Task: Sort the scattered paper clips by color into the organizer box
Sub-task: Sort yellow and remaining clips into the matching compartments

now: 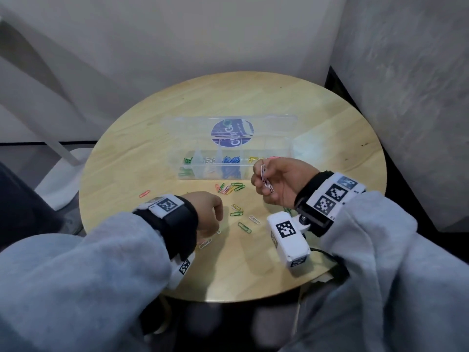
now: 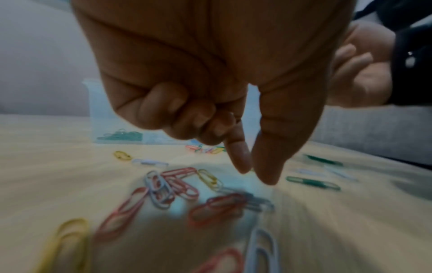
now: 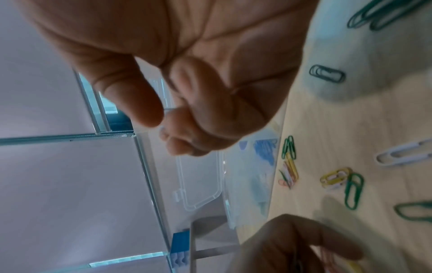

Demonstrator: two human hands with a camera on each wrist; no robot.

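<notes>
We're partway; organizer box (image 1: 229, 158) holds sorted clips; right hand (image 1: 276, 182) pinches several; left hand (image 1: 206, 212) curled empty over loose clips (image 1: 237, 210) near the table (image 1: 330, 138) front edge.

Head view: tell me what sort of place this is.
Likely a plain indoor room corner, perhaps a home or small office: a round wooden table set against bare pale walls, with an organizer box and paper clips on it.
</notes>
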